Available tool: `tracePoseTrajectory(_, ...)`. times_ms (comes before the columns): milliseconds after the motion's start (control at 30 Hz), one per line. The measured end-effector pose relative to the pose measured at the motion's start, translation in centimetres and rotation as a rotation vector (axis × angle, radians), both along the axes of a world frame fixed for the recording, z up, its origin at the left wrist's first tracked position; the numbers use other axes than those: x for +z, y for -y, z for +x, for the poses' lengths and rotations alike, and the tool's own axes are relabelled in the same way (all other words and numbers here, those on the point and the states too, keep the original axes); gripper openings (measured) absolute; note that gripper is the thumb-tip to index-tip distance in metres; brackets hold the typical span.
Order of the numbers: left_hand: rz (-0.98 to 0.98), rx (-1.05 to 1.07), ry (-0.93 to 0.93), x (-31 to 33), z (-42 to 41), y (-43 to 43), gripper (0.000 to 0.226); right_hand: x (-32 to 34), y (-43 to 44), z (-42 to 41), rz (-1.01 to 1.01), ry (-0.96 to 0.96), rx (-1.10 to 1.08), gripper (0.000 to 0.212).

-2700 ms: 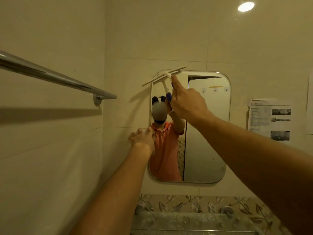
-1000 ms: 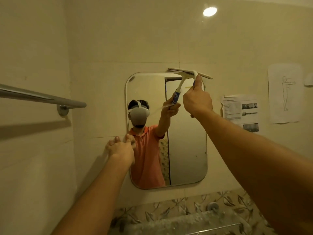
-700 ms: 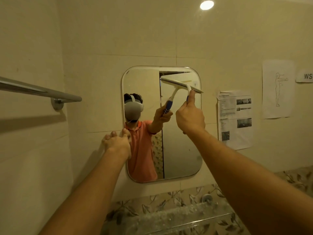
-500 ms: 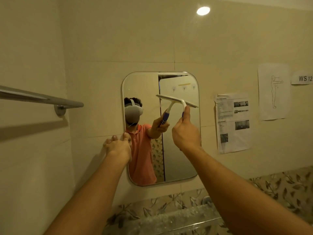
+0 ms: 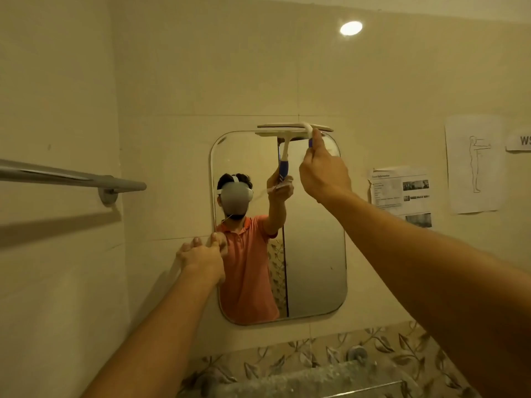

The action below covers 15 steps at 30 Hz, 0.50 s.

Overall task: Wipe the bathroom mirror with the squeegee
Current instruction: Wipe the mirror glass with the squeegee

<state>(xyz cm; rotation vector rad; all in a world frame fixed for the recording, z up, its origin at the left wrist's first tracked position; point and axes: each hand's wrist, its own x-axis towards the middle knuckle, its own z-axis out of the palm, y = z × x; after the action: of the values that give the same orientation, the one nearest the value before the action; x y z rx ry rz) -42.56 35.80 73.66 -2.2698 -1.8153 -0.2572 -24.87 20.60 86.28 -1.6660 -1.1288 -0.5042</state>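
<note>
Squeegee (image 5: 287, 127) at upper centre of the frame, lying level across the top edge of the mirror (image 5: 313, 254). We see a long, pale cream blade bar that spans the right half of the mirror's top and juts a little past the top right corner. A white neck curves down from the bar into a blue grip, of which only a sliver shows beside our fingers. The reflection shows the neck and blue grip more fully.

Our right hand (image 5: 323, 173), seen from the back, is closed around the handle, with one finger stretched up toward the bar.

Our left hand (image 5: 201, 257) is at centre left, fingertips meeting the wall and the mirror's left edge. We cannot tell whether it grips the edge or only rests there.

The mirror is a tall rectangle with rounded corners on beige tile. A towel bar (image 5: 71, 176) crosses the left of the frame, and papers (image 5: 402, 193) hang at right.
</note>
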Motion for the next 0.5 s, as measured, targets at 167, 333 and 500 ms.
tracePoseTrajectory(167,0.016,-0.013,0.002,0.1,0.2,-0.1,0.105,0.7,-2.4,0.1,-0.051,0.001,0.011,0.059)
tracePoseTrajectory(333,0.034,-0.019,0.019,-0.5,0.2,-0.6,0.108,-1.4,-3.9,0.3,-0.031,0.027,-0.03,0.064)
tracePoseTrajectory(500,0.054,-0.024,0.009,-0.4,0.1,-0.9,0.111,-1.9,-4.6,0.2,-0.014,0.048,-0.053,0.066)
